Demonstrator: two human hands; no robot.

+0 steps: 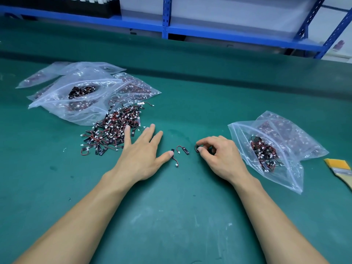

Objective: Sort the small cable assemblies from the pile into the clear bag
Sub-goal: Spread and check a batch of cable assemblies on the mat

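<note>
A pile of small cable assemblies, black strips with red-black wires and white plugs, lies left of centre on the green mat. My left hand lies flat with straight fingers beside the pile, its forefinger on the pile's edge and its thumb tip on one loose assembly. A second loose assembly lies just right of it. My right hand pinches a third assembly between thumb and fingertips. The clear bag, partly filled with assemblies, lies open at the right.
Several filled clear bags are heaped behind the pile at the left. A paintbrush with a yellow handle lies at the right edge. Blue shelving runs along the back of the green mat.
</note>
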